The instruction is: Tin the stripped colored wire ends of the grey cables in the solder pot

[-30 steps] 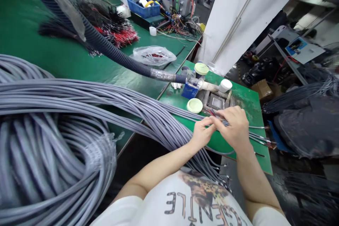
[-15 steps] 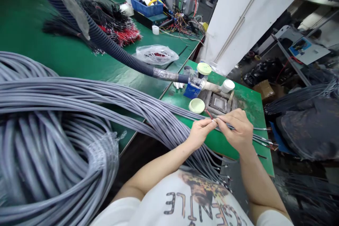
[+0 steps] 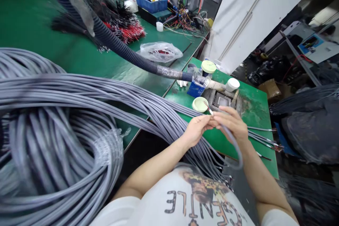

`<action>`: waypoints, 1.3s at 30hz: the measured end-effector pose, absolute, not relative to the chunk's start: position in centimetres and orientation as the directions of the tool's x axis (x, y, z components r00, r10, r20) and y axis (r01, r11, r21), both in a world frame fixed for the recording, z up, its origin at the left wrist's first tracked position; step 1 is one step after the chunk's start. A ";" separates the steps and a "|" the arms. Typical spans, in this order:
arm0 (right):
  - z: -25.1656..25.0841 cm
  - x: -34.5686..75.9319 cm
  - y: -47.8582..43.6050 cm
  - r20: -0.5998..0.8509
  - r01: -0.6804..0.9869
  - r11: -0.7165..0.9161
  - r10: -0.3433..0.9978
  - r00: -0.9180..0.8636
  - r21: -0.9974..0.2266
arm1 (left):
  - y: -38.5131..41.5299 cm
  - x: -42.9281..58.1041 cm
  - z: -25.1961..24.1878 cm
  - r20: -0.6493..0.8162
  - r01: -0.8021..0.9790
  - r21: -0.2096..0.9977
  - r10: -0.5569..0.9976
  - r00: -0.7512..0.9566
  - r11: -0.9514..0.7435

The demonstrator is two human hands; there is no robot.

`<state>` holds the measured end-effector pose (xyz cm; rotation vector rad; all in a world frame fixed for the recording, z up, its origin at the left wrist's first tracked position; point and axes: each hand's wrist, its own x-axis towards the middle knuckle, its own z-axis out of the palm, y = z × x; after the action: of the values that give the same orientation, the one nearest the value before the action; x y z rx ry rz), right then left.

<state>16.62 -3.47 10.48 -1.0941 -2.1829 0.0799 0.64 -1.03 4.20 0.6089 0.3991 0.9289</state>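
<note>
A grey cable (image 3: 235, 144) runs up across my right hand and bends in a loop below it. Its end, with a white section and thin dark-red wires (image 3: 207, 107), points up and left over a pale green round lid (image 3: 200, 104). My left hand (image 3: 198, 129) pinches the cable near this end, though its fingertips are partly covered. Touching it from the right, my right hand (image 3: 233, 124) has fingers bent around the same cable, the upper ones fairly straight. Just behind my hands sits a small square metal pot (image 3: 221, 99).
A thick bundle of grey cables (image 3: 137, 102) crosses from the left beneath my left forearm. A ribbed dark hose (image 3: 127, 54) hangs over the green table, ending by a blue box (image 3: 195, 89). More cable ends (image 3: 265, 139) lie at the right edge. A white pillar (image 3: 238, 17) stands behind.
The cable end has risen and now shows above my fingers, while a loop of cable has appeared below my right hand. My right fingers have straightened somewhat. The view has shifted slightly.
</note>
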 end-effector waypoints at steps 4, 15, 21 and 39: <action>10.9 17.4 -0.7 0.564 0.760 0.414 0.822 -0.077 -0.500 | -0.9 -0.6 2.9 0.122 -0.290 0.957 0.930 0.348 -0.017; 8.9 17.0 5.0 0.418 0.770 0.300 0.907 -0.048 -0.563 | -0.9 -0.8 0.8 0.367 -0.065 0.927 0.859 0.357 -0.369; 8.4 16.4 6.5 0.372 0.770 0.299 0.924 -0.086 -0.564 | -0.8 -0.9 0.6 0.363 -0.079 0.929 0.858 0.362 -0.360; 9.0 16.4 6.7 0.366 0.803 0.286 0.926 -0.092 -0.523 | -0.7 -0.9 0.8 0.346 -0.105 0.938 0.862 0.370 -0.331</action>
<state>16.41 6.74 8.98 -1.5456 -1.9199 0.2480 -0.93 -0.74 0.80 1.5910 0.6953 1.1643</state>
